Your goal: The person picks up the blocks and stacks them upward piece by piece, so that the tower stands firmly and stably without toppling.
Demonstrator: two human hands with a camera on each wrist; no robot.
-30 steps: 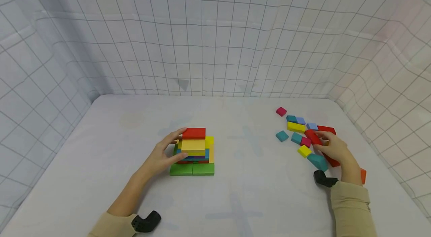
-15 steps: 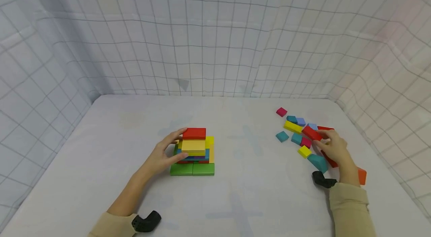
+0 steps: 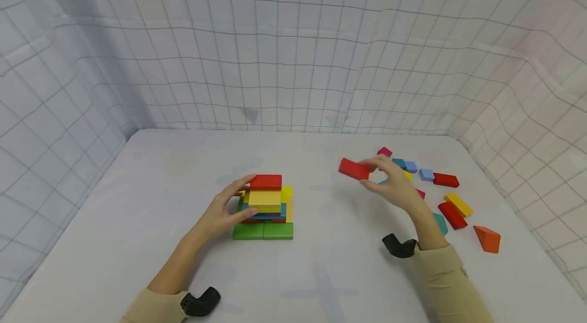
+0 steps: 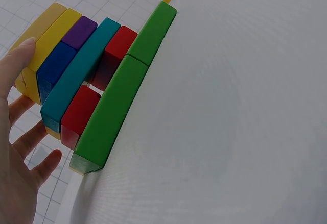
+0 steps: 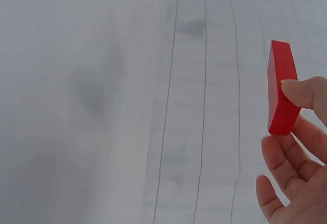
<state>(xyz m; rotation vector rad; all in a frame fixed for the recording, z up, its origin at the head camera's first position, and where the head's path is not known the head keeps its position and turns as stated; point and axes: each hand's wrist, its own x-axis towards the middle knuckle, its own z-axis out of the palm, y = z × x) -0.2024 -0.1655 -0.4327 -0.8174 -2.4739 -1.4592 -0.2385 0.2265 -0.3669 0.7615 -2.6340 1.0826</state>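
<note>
A stack of coloured wooden blocks (image 3: 265, 199) stands left of the table's middle, two green blocks (image 3: 278, 232) at its front base and a red block at its top back. Around its left side curves my left hand (image 3: 225, 209); the thumb lies at the yellow and tan blocks near the top, fingers behind, as the left wrist view shows. My right hand (image 3: 393, 183) pinches a red rectangular block (image 3: 353, 169) between thumb and fingers, raised over the table right of the stack. The same red block (image 5: 282, 91) appears tilted upright in the right wrist view.
Loose blocks lie scattered at the right: red blocks (image 3: 452, 215), a yellow one (image 3: 458, 204), an orange wedge (image 3: 487, 239), light blue and teal ones. My right forearm covers part of them. White grid-patterned cloth (image 3: 293, 58) walls the table's back and sides.
My right hand has picked the red block from the loose pieces and carried it left and up, uncovering a yellow block. The left hand has stayed at the stack.
</note>
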